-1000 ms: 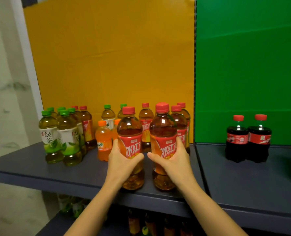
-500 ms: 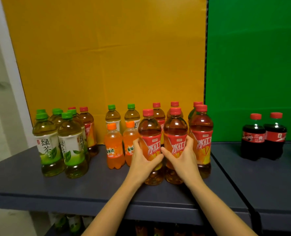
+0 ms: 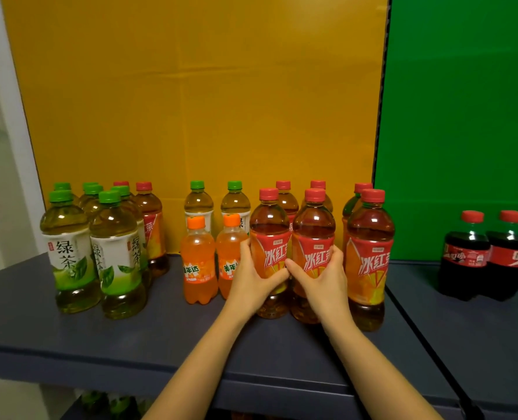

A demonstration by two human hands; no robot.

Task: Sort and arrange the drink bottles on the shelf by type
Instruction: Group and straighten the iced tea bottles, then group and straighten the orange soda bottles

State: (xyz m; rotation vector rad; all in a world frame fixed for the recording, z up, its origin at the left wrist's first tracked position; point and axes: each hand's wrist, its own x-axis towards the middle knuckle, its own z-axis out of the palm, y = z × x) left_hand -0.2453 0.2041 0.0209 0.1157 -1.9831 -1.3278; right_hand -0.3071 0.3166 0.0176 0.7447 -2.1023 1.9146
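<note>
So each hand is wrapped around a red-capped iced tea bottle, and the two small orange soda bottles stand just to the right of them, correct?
Not quite. The head view shows the two small orange soda bottles just left of the held pair. The left hand and right hand each grip a red-capped iced tea bottle, as you said.

You have open dark grey shelf surface (image 3: 130,338) along the lower frame, in front of every bottle. At centre, the red-capped iced tea bottles (image 3: 369,262) stand packed beside two small orange soda bottles (image 3: 198,262), leaving no gap. A bare stretch separates them from the two dark cola bottles (image 3: 484,256) at right.
</note>
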